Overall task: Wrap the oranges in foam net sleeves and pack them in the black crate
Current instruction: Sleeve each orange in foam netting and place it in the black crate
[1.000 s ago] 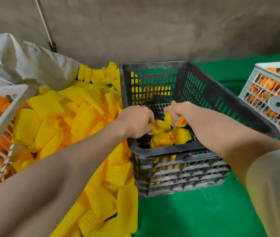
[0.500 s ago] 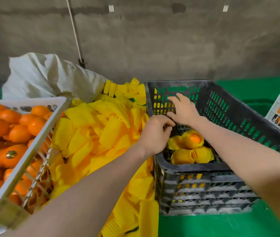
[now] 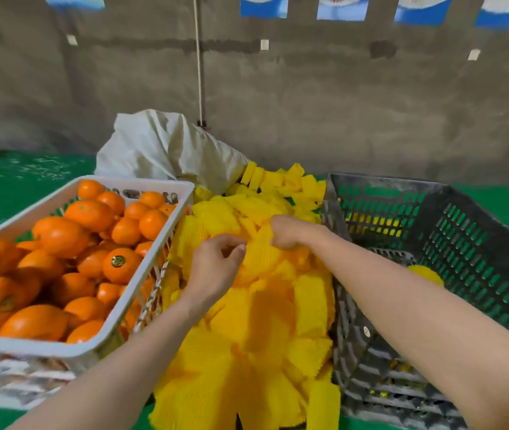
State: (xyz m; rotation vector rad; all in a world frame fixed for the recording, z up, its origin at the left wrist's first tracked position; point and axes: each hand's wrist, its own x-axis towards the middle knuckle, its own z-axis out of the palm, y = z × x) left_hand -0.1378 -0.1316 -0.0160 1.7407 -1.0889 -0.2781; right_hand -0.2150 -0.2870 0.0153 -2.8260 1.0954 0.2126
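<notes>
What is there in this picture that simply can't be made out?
All in the head view:
How many wrapped oranges lie in the black crate: the right forearm covers most of its floor; one wrapped orange peeks out.
Whether the left hand or right hand grips one of the foam net sleeves: curled fingers hide it.
The blue-and-white wall signs: cut by the top edge, blurred.

Right hand (image 3: 288, 234): fingertips are sinking out of sight into the foam net sleeves (image 3: 247, 324); its hold is not showing.
Left hand (image 3: 216, 268): curled fingers are blurring, pinch uncertain.
Wrapped orange (image 3: 426, 274), right of both hands in the black crate (image 3: 386, 184): the right forearm is covering most of it.
White crate (image 3: 29, 346), left of the left hand: the frame edge is cutting it off.
Blue-and-white sheets (image 3: 341, 7), far above both hands: the top edge is cropping them, print unreadable.
</notes>
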